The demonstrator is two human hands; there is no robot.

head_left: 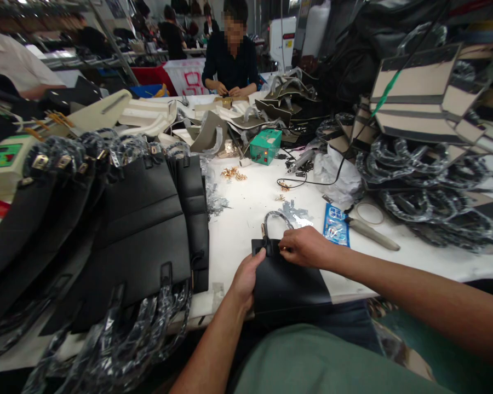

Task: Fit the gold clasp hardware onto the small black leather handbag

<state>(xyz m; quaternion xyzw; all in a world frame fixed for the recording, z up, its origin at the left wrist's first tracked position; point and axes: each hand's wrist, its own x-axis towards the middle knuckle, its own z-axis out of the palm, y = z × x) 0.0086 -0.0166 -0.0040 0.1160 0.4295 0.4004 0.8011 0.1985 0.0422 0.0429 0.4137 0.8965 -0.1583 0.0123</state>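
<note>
A black bag panel [290, 282] lies at the table's front edge and hangs over it towards my lap. A curved handle [280, 214] in clear plastic wrap rises from its top, with a gold-coloured metal fitting [264, 230] at its left end. My left hand [246, 276] grips the panel's left side, thumb on top near the handle's base, other fingers underneath. On the panel's upper edge, by the handle's right end, my right hand [306, 246] is closed in a pinch. A small gold glint shows at its fingertips; what it pinches is not clear.
Stacked black panels with wrapped handles [143, 219] crowd the left. Gold fasteners [233, 174], flat metal plates [296, 212], a green box [265, 146], a blue packet [336, 225] and a grey-handled tool [373, 234] lie ahead. More panels [414, 87] pile right; a person [232, 60] sits opposite.
</note>
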